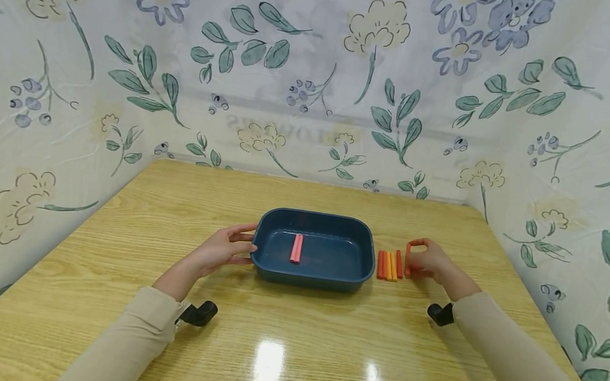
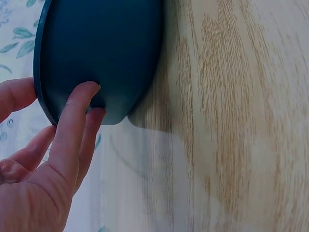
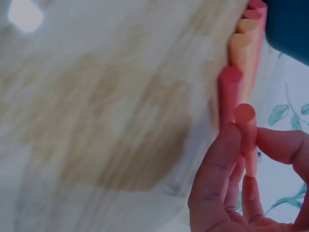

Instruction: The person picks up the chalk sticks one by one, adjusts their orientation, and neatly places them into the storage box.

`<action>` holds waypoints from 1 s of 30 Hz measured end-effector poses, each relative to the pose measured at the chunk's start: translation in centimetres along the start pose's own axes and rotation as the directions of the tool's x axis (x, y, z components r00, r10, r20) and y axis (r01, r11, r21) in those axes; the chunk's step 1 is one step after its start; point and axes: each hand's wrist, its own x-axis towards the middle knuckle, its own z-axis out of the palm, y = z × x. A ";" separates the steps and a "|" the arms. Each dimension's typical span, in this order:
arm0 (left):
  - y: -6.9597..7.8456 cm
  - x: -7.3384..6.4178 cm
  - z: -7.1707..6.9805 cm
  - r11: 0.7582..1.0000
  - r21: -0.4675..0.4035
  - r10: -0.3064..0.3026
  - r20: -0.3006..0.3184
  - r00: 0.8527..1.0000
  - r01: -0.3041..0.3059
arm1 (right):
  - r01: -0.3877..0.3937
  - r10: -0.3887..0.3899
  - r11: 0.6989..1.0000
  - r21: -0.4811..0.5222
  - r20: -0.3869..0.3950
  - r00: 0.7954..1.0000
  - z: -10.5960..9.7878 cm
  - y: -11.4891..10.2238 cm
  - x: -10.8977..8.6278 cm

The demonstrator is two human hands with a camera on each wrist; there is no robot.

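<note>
My right hand [image 1: 426, 259] pinches a coral-red stick [image 3: 246, 118], slim and round like chalk, between fingers and thumb. In the head view it stands at the right end of a row of similar sticks [image 1: 387, 265] in red, orange and yellow. A dark blue rectangular tray [image 1: 312, 280] is just left of the row. Two pink sticks [image 1: 296, 249] lie side by side on its floor. My left hand [image 1: 222, 249] rests at the tray's left end, fingers spread. From the left wrist, its extended fingers [image 2: 72, 116] touch the outer wall, another right at the rim.
Everything rests on a wood-grain table [image 1: 147, 224]. A flower-patterned cloth [image 1: 308, 89] rises behind it and along both sides. Black wrist mounts [image 1: 200, 314] jut inward from both sleeves, low over the tabletop.
</note>
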 end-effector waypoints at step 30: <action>-0.3 0.3 0.0 1.000 0.004 0.002 -0.009 1.000 -0.002 | 0.014 -0.042 0.947 0.322 0.079 0.996 3.0 -6.1 -0.4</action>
